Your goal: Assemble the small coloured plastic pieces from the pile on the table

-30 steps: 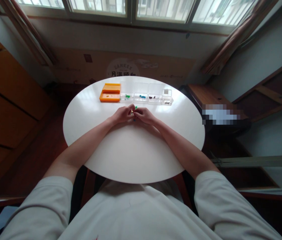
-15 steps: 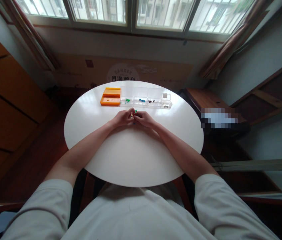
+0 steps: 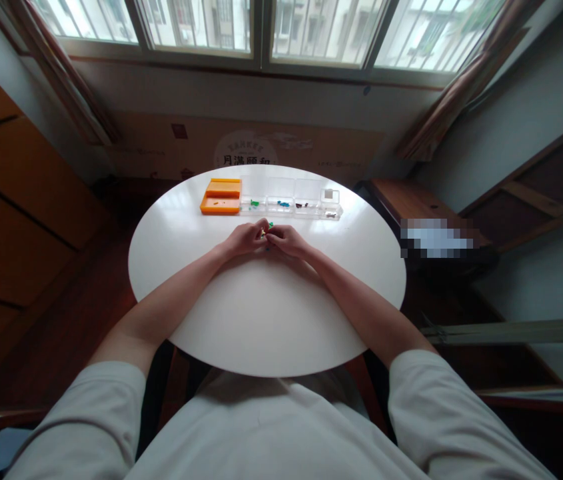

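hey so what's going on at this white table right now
A person's left hand and right hand are close together over the white table, with small green and pale pieces showing between them; which hand grips what is too small to tell. Beyond the hands sit an orange tray and, right of it, clear compartments holding green, blue, dark and whitish bits.

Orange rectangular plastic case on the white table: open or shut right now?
Open: the orange rectangular plastic case has its shallow front exposed, with tiny pieces visible inside.
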### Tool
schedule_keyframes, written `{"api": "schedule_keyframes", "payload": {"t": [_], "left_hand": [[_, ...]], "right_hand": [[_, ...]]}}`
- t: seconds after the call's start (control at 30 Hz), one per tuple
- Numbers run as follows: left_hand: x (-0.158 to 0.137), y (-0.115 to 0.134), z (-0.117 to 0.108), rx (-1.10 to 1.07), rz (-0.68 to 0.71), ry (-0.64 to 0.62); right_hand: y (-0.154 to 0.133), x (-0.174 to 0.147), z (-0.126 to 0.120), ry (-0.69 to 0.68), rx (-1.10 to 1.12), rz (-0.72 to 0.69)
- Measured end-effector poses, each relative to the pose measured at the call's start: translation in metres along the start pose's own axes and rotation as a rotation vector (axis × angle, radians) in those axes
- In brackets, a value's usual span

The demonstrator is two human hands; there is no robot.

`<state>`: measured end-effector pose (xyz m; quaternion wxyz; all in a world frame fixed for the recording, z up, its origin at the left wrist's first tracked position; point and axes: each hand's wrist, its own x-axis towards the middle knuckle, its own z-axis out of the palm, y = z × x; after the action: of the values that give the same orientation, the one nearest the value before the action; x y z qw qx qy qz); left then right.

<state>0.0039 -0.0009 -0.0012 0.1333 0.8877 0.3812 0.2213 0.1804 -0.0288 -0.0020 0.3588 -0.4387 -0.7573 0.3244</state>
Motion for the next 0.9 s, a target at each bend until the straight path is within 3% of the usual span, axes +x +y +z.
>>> {"api": "schedule_keyframes", "payload": {"t": [0.9], "left_hand": [[-0.001, 0.0, 0.001, 0.013, -0.004, 0.014]], "right_hand": [[0.01, 0.003, 0.003, 0.02, 0.014, -0.015]]}}
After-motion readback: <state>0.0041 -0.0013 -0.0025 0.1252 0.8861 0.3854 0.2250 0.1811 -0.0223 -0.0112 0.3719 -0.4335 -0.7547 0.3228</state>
